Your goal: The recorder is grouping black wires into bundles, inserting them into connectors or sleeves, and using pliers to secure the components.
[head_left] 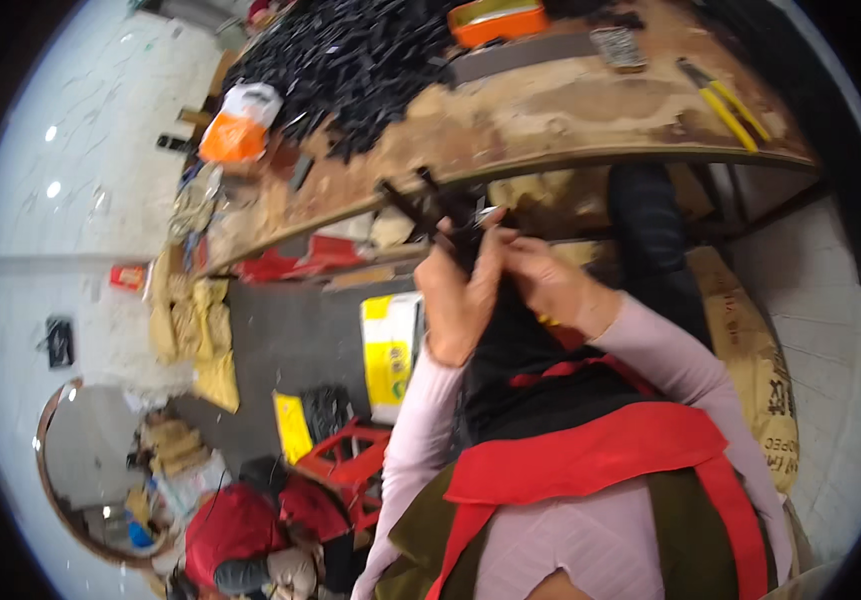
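My left hand [458, 300] is closed around several dark, elongated pieces [408, 208] just off the bench's front edge; their ends stick out past my fingers. My right hand [558, 285] meets it from the right, fingers pinched together against the same dark pieces. A small shiny bit [487, 213] shows by the fingertips, too blurred to name. On the wooden bench [560, 110] beyond lies a large heap of black strip-like pieces [350, 70], similar in colour to those in my hand.
Yellow-handled pliers [725, 105] lie at the bench's right. An orange tray [495, 24], a grey bar [525, 58] and a small box [618, 48] are farther back. At left sits a white-and-orange bag [240, 125]. Sacks [745, 350] and a red stool [350, 455] stand below.
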### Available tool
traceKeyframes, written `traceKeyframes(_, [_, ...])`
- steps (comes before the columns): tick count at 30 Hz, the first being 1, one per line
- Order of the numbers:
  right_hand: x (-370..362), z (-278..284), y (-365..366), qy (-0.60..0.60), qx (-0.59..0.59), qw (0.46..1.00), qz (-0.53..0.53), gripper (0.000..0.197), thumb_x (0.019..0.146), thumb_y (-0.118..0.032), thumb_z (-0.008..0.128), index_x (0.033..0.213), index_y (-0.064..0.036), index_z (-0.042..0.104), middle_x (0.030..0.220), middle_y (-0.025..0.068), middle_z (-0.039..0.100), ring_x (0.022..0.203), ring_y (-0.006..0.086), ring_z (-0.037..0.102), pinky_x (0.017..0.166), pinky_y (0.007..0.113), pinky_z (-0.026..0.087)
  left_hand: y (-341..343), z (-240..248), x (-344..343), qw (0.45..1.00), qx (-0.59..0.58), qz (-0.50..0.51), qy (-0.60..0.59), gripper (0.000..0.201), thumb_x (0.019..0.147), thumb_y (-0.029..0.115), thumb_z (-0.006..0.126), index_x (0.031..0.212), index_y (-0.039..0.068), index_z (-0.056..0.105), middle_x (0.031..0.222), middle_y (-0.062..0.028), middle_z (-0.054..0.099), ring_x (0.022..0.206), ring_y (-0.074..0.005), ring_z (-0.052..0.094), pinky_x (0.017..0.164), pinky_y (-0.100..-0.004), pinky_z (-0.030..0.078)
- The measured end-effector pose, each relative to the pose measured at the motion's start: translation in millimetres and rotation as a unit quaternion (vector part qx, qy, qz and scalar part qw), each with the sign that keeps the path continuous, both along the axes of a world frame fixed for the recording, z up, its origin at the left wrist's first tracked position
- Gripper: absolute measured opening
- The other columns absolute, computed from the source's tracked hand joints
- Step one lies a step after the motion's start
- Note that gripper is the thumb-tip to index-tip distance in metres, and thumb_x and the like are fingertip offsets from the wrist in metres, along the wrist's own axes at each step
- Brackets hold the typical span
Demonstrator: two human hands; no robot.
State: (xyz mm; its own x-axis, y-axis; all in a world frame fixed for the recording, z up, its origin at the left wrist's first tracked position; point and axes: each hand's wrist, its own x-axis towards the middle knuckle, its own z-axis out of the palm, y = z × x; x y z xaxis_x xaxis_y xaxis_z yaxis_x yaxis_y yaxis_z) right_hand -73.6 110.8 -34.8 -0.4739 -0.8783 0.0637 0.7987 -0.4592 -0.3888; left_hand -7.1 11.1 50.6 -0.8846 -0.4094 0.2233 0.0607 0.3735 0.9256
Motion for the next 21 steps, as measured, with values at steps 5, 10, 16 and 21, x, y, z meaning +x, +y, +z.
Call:
traceKeyframes(5, [3,6,40,0.427,0.26,0.86,-0.102,0.031,0.099,-0.022,0.056,0.114,0.0029,0.066,0.107,0.0097,0.069,0.103,0.015,0.06,0.096,0.031,0.044,-2,5,0,0.995,0.063,-0.062,-0.035,0.016,0.098,0.004,0.051,0.103,-0.006,0.063,0.104,-0.0141,0.071,0.096,-0.0165,0.065,0.087,-0.0302,0.05])
traceKeyframes(10, [-102,50,154,0.776,0.417,0.329,-0.341,0.022,0.086,-0.017,0.068,0.096,0.0024,0.068,0.105,0.0165,0.062,0.105,0.0343,0.056,0.096,0.04,0.044,11,-10,5,0.947,0.3,-0.114,0.029,0.02,0.098,0.016,0.059,0.109,0.004,0.049,0.072,-0.0024,0.045,0.063,-0.014,0.048,0.064,-0.0273,0.046])
traceKeyframes(16, [-223,39,221,0.68,0.598,0.201,-0.372,0.042,0.086,-0.023,0.069,0.119,0.0004,0.057,0.105,0.0174,0.052,0.098,0.0348,0.051,0.089,0.042,0.042,23,-22,-14,0.89,0.424,-0.167,0.02,0.036,0.093,0.025,0.068,0.117,0.007,0.047,0.069,0.0013,0.039,0.056,-0.0084,0.034,0.052,-0.0246,0.028])
traceKeyframes(21, [-209,37,208,0.493,0.469,0.602,-0.418,0.032,0.098,-0.023,0.057,0.12,0.0006,0.056,0.097,0.0058,0.057,0.087,0.0144,0.055,0.079,0.027,0.044,20,-22,-24,0.908,0.4,-0.098,-0.076,0.023,0.092,0.01,0.06,0.113,0.01,0.051,0.067,0.0027,0.04,0.053,-0.0067,0.034,0.048,-0.0233,0.025])
